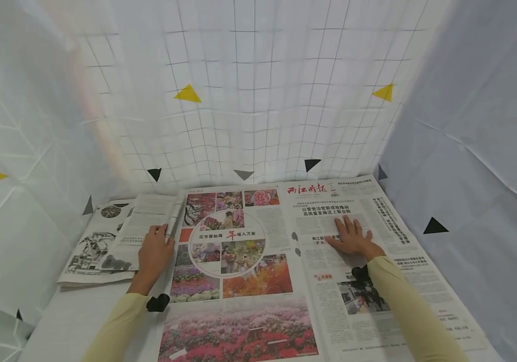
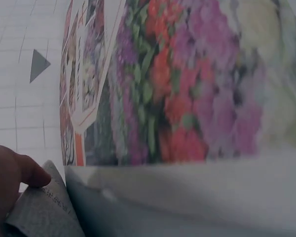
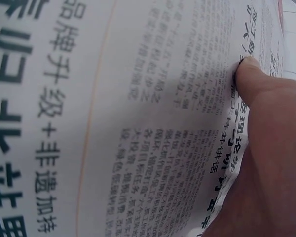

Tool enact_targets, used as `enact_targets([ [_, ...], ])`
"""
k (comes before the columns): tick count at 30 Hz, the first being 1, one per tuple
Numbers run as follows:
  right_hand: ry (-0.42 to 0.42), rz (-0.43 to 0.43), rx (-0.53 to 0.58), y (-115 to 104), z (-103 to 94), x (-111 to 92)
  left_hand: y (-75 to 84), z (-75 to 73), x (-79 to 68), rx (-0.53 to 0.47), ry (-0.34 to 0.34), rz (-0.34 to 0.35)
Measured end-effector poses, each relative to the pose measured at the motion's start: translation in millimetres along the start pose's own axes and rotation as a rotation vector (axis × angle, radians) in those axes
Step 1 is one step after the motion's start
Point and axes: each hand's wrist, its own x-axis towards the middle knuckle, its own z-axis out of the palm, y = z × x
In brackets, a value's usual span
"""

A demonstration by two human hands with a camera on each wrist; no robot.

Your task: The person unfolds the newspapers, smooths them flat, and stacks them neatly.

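A large newspaper (image 1: 267, 251) lies unfolded, with flower photos on its left page and printed columns on its right page. My right hand (image 1: 352, 237) rests flat on the right page, fingers spread. In the right wrist view, the thumb (image 3: 254, 79) touches the print. To the left, my left hand (image 1: 153, 256) grips the right edge of a smaller folded newspaper (image 1: 127, 234), its fingers bent over the paper. The left wrist view shows a digit (image 2: 32, 170) against that grey paper's edge; the underside of the grip is hidden.
Beneath the folded sheets lies another newspaper (image 1: 91, 251) with ink drawings. A white gridded sheet (image 1: 249, 115) rises behind the table, and pale sheets (image 1: 480, 125) close in both sides. Yellow and black triangles (image 1: 435, 226) mark these surfaces. White tabletop (image 1: 73, 317) shows at the front left.
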Motion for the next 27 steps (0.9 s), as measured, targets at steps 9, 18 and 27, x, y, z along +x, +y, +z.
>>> enact_targets([
  [9,-0.004,0.002,-0.009,-6,-0.2,-7,16.1,24.5,-4.8,0.022,-0.030,0.043],
  [18,-0.010,0.008,0.006,-8,-3.8,-9,40.2,38.2,-7.6,-0.024,-0.035,0.061],
  [27,0.005,0.010,-0.001,-2,-0.5,-3,48.3,46.4,-5.3,-0.063,-0.047,0.095],
])
